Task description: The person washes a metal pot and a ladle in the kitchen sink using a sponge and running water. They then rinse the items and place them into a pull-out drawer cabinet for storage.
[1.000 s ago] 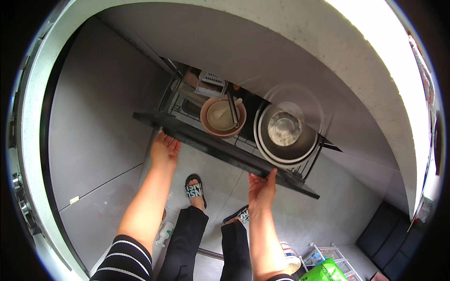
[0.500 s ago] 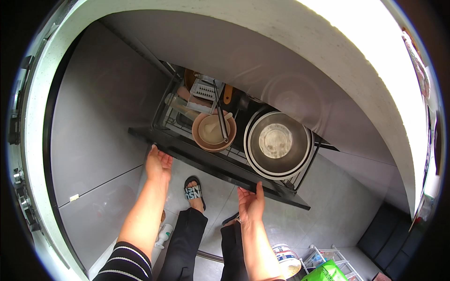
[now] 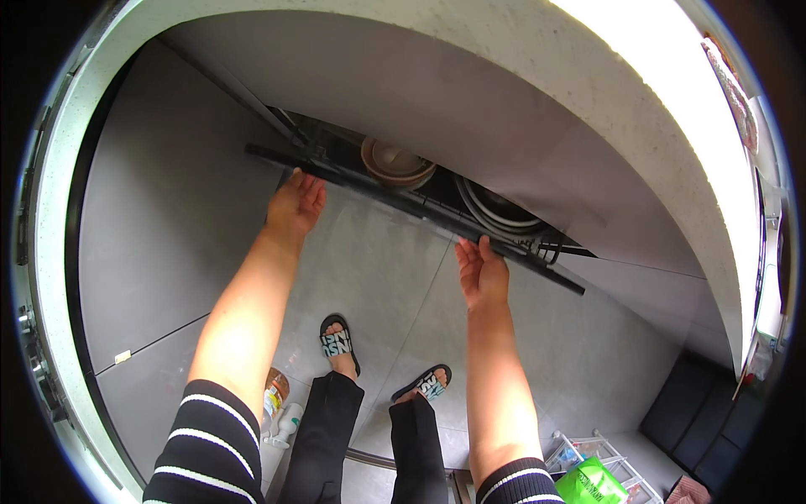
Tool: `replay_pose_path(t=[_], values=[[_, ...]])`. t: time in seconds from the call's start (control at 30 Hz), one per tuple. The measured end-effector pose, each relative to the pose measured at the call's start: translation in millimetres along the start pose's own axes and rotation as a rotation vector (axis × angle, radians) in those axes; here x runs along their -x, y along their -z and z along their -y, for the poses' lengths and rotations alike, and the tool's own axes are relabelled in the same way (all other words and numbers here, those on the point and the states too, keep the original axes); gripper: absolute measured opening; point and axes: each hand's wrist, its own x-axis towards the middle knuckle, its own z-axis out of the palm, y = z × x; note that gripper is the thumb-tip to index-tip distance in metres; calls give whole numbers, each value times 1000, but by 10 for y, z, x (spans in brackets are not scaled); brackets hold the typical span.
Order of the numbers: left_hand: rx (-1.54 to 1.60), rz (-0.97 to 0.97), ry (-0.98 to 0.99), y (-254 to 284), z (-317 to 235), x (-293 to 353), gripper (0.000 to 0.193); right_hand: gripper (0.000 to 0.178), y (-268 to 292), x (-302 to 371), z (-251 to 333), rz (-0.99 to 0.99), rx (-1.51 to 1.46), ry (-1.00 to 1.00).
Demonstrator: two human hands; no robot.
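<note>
Before me a wire-basket drawer with a dark front panel (image 3: 395, 202) stands partly out of the grey cabinet. My left hand (image 3: 294, 206) touches the outer side of the panel near its left end, fingers extended and thumb near the top edge. Further right, my right hand (image 3: 482, 275) touches the same panel in a similar pose, its fingers loosely apart. Inside, beige and brown bowls (image 3: 388, 165) sit stacked behind the panel. Nested metal basins (image 3: 483, 210) show only in part to their right; the cabinet front above hides the rest.
A pale countertop (image 3: 470, 38) curves overhead. Grey cabinet doors (image 3: 168, 185) stand on the left. My sandalled feet are on the grey tiled floor (image 3: 395, 311). Bottles (image 3: 287, 422) stand by my left leg, and a white rack (image 3: 617, 462) with a green bag (image 3: 592, 483) at lower right.
The drawer has slid inward, away from me, with both hands following it. The grater and whisk are now hidden, and less of the bowls and basins shows.
</note>
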Motion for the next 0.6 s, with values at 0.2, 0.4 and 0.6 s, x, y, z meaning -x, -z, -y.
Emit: replay_pose_path(t=[0.2, 0.4, 0.6], values=[[28, 53, 23, -310, -89, -152, 13, 14, -164, -254, 131, 33, -5, 53], [-47, 168, 2, -636, -169, 77, 39, 14, -231, -289, 379, 84, -45, 47], [-42, 351, 26, -780, -221, 143, 73, 36, -293, -359, 498, 128, -87, 81]])
